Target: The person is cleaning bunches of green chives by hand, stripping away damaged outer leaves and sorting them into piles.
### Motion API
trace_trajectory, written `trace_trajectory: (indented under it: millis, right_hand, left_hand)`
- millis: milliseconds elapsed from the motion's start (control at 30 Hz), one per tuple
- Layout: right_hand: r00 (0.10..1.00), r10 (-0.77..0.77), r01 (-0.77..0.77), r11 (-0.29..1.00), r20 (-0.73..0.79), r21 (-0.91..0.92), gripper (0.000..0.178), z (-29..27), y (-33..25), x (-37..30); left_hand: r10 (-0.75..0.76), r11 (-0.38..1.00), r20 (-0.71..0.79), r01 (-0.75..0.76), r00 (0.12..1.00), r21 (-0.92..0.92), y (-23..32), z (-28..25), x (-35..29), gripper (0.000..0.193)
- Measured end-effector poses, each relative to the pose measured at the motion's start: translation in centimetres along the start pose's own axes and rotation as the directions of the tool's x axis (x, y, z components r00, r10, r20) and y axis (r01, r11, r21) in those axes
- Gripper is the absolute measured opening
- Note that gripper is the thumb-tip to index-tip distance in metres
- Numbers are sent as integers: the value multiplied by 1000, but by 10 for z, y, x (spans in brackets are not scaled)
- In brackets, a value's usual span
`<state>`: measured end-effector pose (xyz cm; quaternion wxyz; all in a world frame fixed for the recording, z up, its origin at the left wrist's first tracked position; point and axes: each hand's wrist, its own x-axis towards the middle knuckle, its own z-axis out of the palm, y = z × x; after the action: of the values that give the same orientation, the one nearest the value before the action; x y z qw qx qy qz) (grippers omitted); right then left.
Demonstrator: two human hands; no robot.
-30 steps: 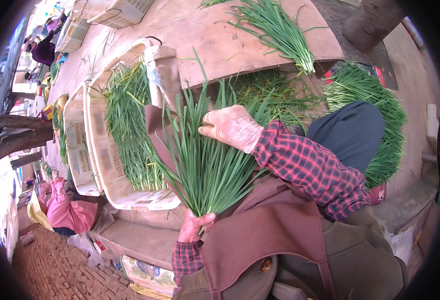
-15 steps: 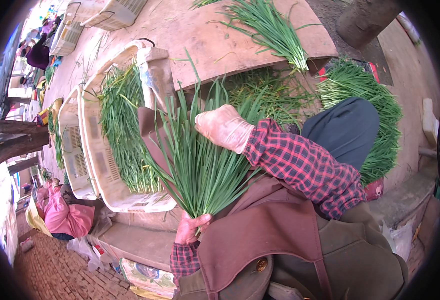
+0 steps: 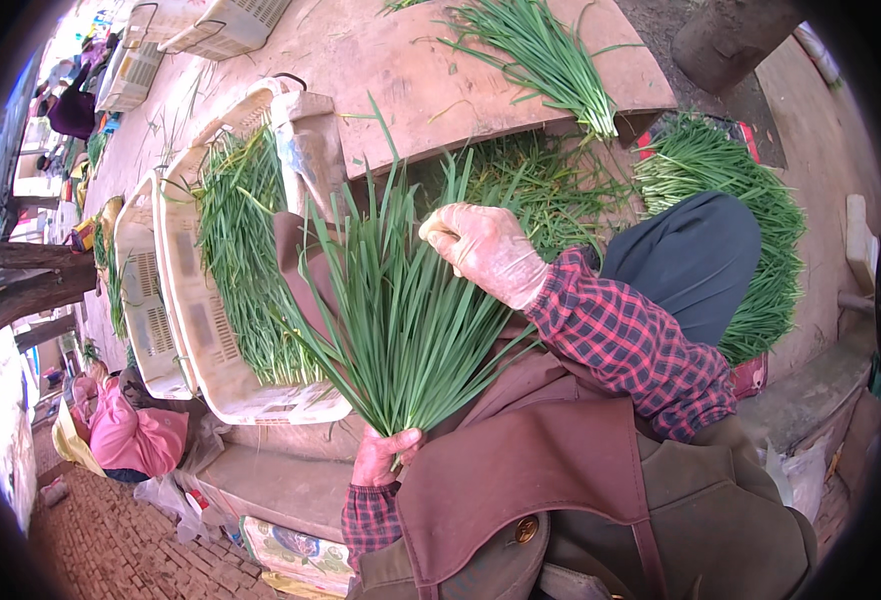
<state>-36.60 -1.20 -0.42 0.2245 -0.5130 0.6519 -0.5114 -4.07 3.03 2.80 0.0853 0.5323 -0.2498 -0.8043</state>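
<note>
A fanned bunch of garlic chives (image 3: pixel 405 340) stands upright over my lap, its leaves spreading upward. My left hand (image 3: pixel 385 455) is closed round the pale stem ends at the bottom, thumb across the front. In a thin, pale glove, my right hand (image 3: pixel 490 250) hovers at the upper right side of the leaves. Its fingers are curled together, and whatever they may pinch is too small to see. A brown apron (image 3: pixel 530 460) covers my lap beneath the bunch.
To the left, a white plastic crate (image 3: pixel 215 350) holds more chives. A low board (image 3: pixel 410 90) ahead carries a loose bunch (image 3: pixel 550 65), with scattered greens (image 3: pixel 530 195) below its edge. A large chive pile (image 3: pixel 760 240) lies right of my knee. Someone in pink (image 3: pixel 135 430) sits at far left.
My right hand has shifted right and slightly down, away from the middle of the leaves, turning a little. My left hand keeps its hold at the stem ends.
</note>
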Motion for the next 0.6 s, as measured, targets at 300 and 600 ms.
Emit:
trace_trajectory:
  millis: [300, 600]
  right_hand:
    - [998, -44, 49, 992, 45, -117, 16, 0, 8, -10]
    - [992, -35, 48, 994, 121, -99, 30, 3, 8, -9]
  left_hand:
    - [21, 1000, 16, -20, 1000, -8, -2, 0, -1, 44]
    - [31, 999, 23, -31, 999, -10, -2, -1, 0, 42]
